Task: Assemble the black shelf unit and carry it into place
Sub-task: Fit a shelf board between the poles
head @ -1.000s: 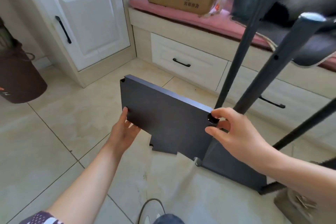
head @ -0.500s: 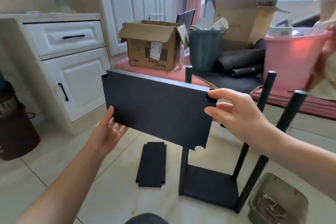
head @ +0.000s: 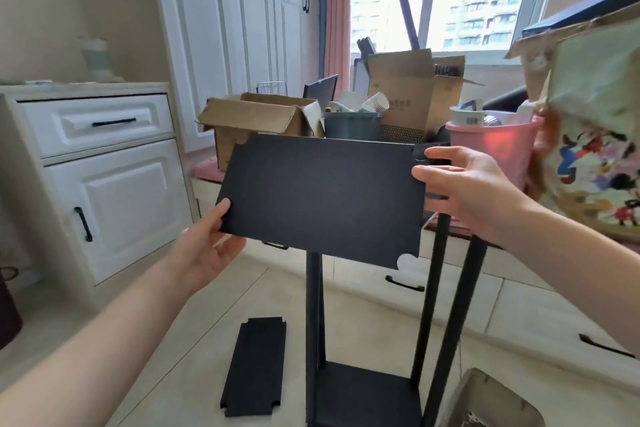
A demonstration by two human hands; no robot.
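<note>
shelf panel (head: 322,198): black, flat rectangle with notched corners, was held up in the air above the frame, slightly tilted, its flat face toward the camera.
left hand (head: 207,246): gripped the panel's lower left corner, thumb on the front face, fingers underneath behind it.
right hand (head: 460,191): held the panel's right edge near the upper corner, thumb on the front, fingers curled round behind.
grip state: both hands closed on the panel, neither spread wide.
frame: black base shelf (head: 363,395) sat on the tiled floor (head: 194,333) with upright black poles (head: 429,305) rising from its corners; pole tops were hidden behind the panel.
spare panel (head: 256,366): second, smaller-looking black panel lay flat on the floor, left of the frame, apart from it.
tray (head: 485,395): grey tray at bottom right, just beside the frame; contents too blurred to tell.
background: white cabinet (head: 104,184) at left; open cardboard box (head: 256,121), dark bin (head: 351,126) and pink bucket (head: 498,146) on the window seat behind the panel.
</note>
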